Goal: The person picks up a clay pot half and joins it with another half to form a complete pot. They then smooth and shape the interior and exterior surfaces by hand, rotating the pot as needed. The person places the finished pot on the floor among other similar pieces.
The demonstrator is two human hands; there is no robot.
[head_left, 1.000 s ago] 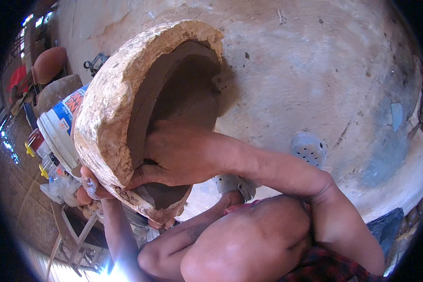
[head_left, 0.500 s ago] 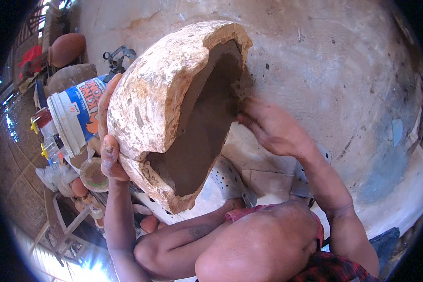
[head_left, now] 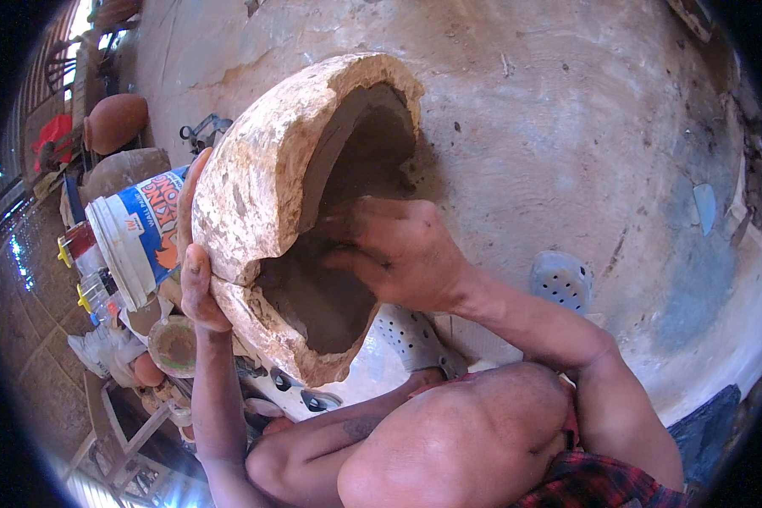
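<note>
A thick, rough, cream-coloured plaster mould [head_left: 258,169] with a broken-looking rim is tilted up before me. Smooth dark brown clay [head_left: 334,313] lines its hollow. My left hand [head_left: 199,292] grips the mould's outer left side, thumb showing and the other fingers partly hidden behind it. Inside the hollow, my right hand [head_left: 398,254] reaches in from the right, its bent fingers somewhat apart at the clay lining. Shadow covers the fingertips, and I see nothing held in them.
A white and blue paint bucket [head_left: 127,237] stands at the left, near a round reddish clay pot [head_left: 116,124] and a small round container [head_left: 173,345]. My bent knee [head_left: 449,440] is below the mould. A grey perforated clog [head_left: 561,284] rests on the worn floor [head_left: 516,127].
My right hand has moved left from the mould's right rim into the hollow. The mould has shifted slightly to the left in view, with my left hand still gripping it.
</note>
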